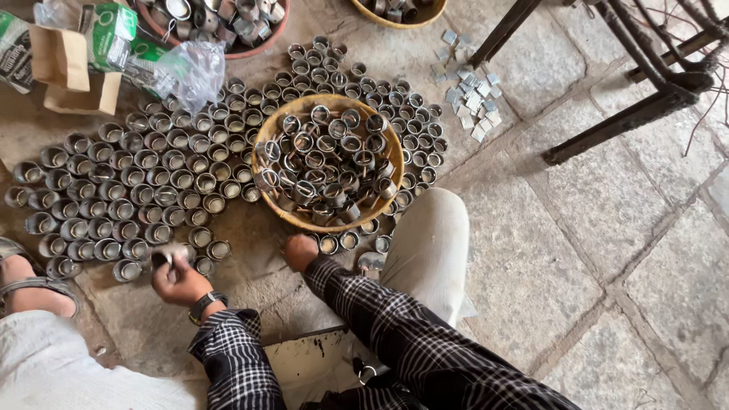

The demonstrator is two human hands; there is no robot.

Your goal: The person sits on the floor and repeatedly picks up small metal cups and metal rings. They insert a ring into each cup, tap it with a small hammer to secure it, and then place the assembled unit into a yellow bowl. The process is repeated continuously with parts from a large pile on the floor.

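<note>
My left hand [178,279] grips a small metal ring cup [168,254] just above the stone floor, at the near edge of the rows of upright metal cups [129,190]. A dark watch sits on that wrist. My right hand [301,251] rests as a fist on the floor in front of a round woven basket [267,203]; whether it holds anything is hidden. The basket is heaped with several loose metal ring cups [326,163]. Both sleeves are black-and-white checked.
More cups ring the basket's far side [395,106]. Small flat metal pieces [471,99] lie scattered to the right. Paper bags and plastic [114,53] lie top left, another bowl of cups [220,19] behind. Dark metal frame legs [630,83] stand top right. My sandalled foot [30,285] is at left.
</note>
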